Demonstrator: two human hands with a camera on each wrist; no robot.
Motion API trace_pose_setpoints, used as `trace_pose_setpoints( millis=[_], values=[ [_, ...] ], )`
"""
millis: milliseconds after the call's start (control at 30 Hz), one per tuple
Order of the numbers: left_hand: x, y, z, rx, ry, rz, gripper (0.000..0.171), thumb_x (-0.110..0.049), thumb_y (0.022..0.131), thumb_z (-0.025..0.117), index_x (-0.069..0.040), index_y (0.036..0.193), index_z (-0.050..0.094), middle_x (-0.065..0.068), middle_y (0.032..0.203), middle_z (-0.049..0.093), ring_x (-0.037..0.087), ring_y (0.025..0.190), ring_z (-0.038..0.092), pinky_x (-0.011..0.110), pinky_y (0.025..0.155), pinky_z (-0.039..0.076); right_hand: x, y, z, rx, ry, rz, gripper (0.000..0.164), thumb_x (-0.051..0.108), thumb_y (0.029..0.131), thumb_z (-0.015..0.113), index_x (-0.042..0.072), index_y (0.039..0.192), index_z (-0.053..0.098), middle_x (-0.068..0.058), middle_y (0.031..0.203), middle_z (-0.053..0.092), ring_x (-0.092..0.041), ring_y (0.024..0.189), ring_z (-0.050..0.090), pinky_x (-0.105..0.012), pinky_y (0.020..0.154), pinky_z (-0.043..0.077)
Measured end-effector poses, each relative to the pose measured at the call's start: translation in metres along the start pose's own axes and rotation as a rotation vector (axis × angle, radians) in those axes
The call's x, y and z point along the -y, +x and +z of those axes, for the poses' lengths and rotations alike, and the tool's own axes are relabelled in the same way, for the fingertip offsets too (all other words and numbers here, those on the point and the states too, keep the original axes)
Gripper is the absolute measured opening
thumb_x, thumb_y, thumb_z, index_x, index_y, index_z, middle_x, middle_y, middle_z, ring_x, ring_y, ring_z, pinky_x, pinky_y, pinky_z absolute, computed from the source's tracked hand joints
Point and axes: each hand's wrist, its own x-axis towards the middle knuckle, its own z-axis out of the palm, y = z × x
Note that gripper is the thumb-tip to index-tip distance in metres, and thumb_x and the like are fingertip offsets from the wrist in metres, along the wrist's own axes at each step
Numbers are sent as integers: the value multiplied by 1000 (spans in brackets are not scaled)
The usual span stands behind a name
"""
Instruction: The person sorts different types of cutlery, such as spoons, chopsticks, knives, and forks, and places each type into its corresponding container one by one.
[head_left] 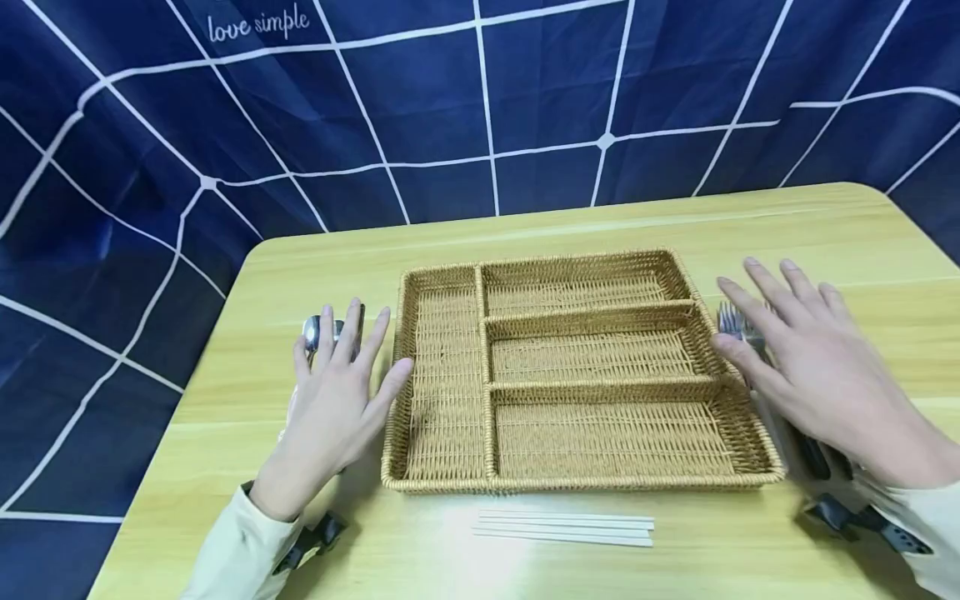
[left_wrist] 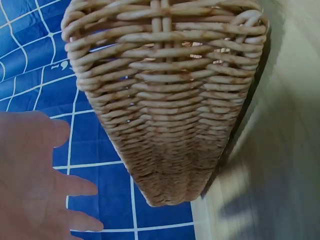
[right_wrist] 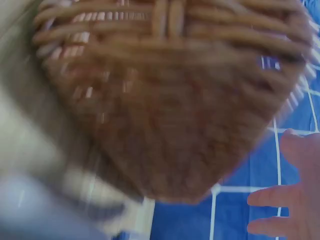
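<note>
A woven wicker tray (head_left: pixel 450 375) with several compartments lies on the table between my hands; no cutlery shows inside it. My left hand (head_left: pixel 330 408) hovers by its left side, fingers spread and holding nothing. Partly hidden beneath that hand are spoons (head_left: pixel 311 330), their shiny bowls showing past the fingers. On the other side, my right hand (head_left: pixel 817 367) is spread over forks (head_left: pixel 729 320), whose tines stick out left of the fingers. Dark handles (head_left: pixel 814 458) show below this hand. Both wrist views show the tray's woven outer wall (left_wrist: pixel 165 100) beside an extended hand.
Several white chopsticks (head_left: pixel 562 528) lie side by side in front of the tray. The light wood table (head_left: pixel 360 250) has rounded back corners. A dark blue cloth (head_left: pixel 427 100) with white grid lines hangs behind it and along the left.
</note>
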Motion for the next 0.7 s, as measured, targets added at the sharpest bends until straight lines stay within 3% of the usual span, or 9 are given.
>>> trace_pose_setpoints(
  millis=[267, 367, 433, 467, 500, 533, 633, 667, 700],
  values=[
    [5, -1, 4, 32, -78, 36, 69, -48, 103, 31, -3, 153, 19, 23, 159, 8, 41, 145, 0, 59, 116, 10, -36, -27, -8, -164, 21, 144, 61, 36, 101, 48, -10, 140, 40, -36, 145, 32, -49, 138, 22, -57, 116, 10],
    [4, 0, 7, 43, -86, 49, 69, -45, 104, 30, 4, 151, 19, 24, 158, 8, 40, 145, 2, 56, 117, 9, -46, -38, -7, -245, 5, 176, 59, 36, 101, 49, -16, 131, 47, -42, 130, 44, -57, 123, 38, -61, 110, 24],
    [3, 1, 8, 48, -79, 56, 69, -44, 105, 28, 7, 150, 19, 24, 158, 8, 39, 146, 2, 54, 118, 9, -51, -44, -5, -284, -16, 180, 56, 34, 101, 49, -18, 122, 52, -45, 117, 50, -60, 106, 48, -66, 97, 36],
    [2, 1, 9, 50, -76, 61, 69, -44, 105, 28, 8, 149, 19, 24, 158, 8, 38, 146, 2, 54, 118, 9, -54, -46, -4, -302, -25, 175, 55, 34, 101, 49, -19, 117, 54, -45, 110, 52, -61, 96, 51, -59, 89, 47],
    [1, 1, 9, 53, -73, 64, 69, -43, 105, 27, 9, 149, 19, 24, 157, 8, 38, 146, 2, 54, 118, 9, -56, -49, -4, -313, -32, 168, 53, 32, 101, 49, -20, 112, 56, -46, 105, 54, -61, 89, 52, -58, 80, 50],
    [0, 2, 10, 58, -71, 66, 69, -43, 105, 26, 10, 148, 19, 24, 157, 9, 38, 146, 2, 53, 118, 9, -58, -51, -3, -323, -42, 163, 52, 31, 101, 48, -20, 107, 57, -45, 100, 55, -60, 81, 53, -48, 70, 53],
    [-2, 3, 12, 74, -70, 64, 68, -42, 105, 26, 11, 148, 19, 25, 157, 10, 38, 146, 3, 53, 118, 9, -63, -56, 0, -310, -36, 168, 38, 16, 97, 54, -22, 99, 57, -44, 89, 57, -57, 67, 56, -15, 48, 41],
    [-3, 3, 13, 79, -72, 61, 68, -41, 105, 27, 11, 148, 19, 26, 156, 10, 38, 146, 3, 52, 118, 9, -65, -57, 1, -302, -24, 175, 32, 10, 95, 55, -22, 98, 57, -44, 87, 58, -56, 66, 56, -9, 46, 33],
    [-3, 4, 13, 84, -72, 58, 68, -41, 105, 28, 11, 148, 19, 26, 156, 11, 38, 146, 3, 52, 118, 9, -66, -58, 2, -286, -19, 190, 27, 5, 93, 57, -22, 97, 56, -44, 85, 57, -56, 65, 57, -11, 45, 38]
  ],
)
